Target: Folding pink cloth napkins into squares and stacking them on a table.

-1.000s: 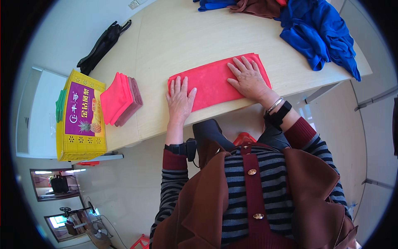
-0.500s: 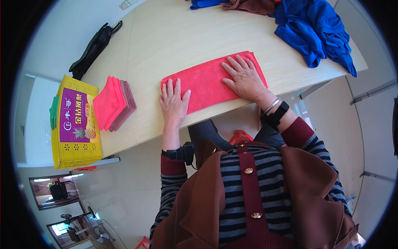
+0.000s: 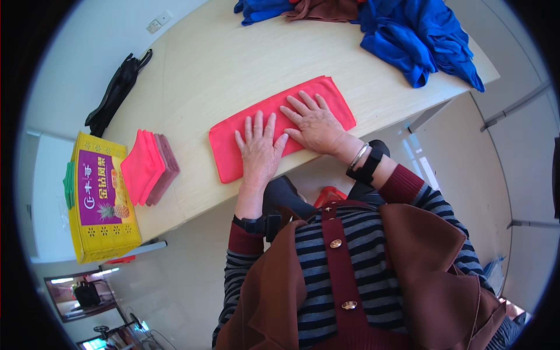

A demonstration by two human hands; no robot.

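Observation:
A coral-red cloth (image 3: 229,157), folded into a long flat rectangle, lies at the table's near edge. My left hand (image 3: 258,149) rests palm down on its middle, fingers spread. Beside it, my right hand (image 3: 317,125) presses flat on the cloth's right half, fingers apart as well. The thumbs almost meet between the hands. Neither hand grips anything. To the left of the cloth, a small row of folded pink cloths (image 3: 142,169) and a brownish-mauve one (image 3: 165,172) leans against a yellow and purple carton (image 3: 105,201).
Loose blue cloths (image 3: 402,41) heap at the table's far right, with a brown cloth (image 3: 321,10) beside them. A black folded umbrella or bag (image 3: 116,90) lies at the far left edge. Green cloth (image 3: 69,185) shows behind the carton. The pale wooden table (image 3: 192,76) curves to a right corner.
My hands have slid inward, closer together on the cloth. The left moved right from the cloth's left end; the right moved toward the middle. The whole view has also shifted slightly.

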